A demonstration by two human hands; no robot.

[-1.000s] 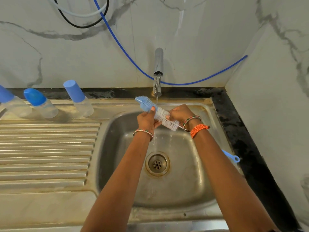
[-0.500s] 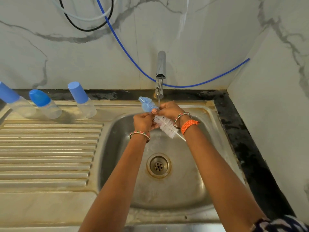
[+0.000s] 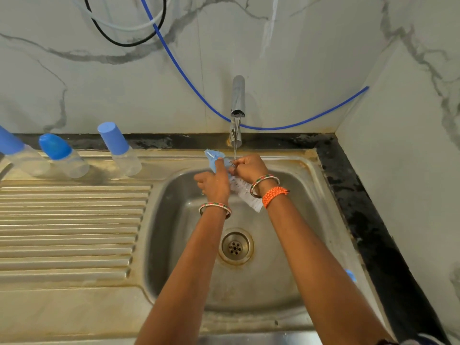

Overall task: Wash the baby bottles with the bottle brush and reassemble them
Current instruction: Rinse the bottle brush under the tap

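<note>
— Showing what? Steel sink [image 3: 331,220], marble wall, tap [image 3: 237,105] running.
— And the brush [image 3: 245,192]? White bristles, blue tip, gripped by both hands, left [image 3: 214,183] and right [image 3: 250,168], under the stream; bottles [image 3: 119,150] stand left.

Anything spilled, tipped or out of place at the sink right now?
Nothing stands out. Three capped bottles stand on the drainboard; both hands, left and right, hold the brush under the running tap.
</note>
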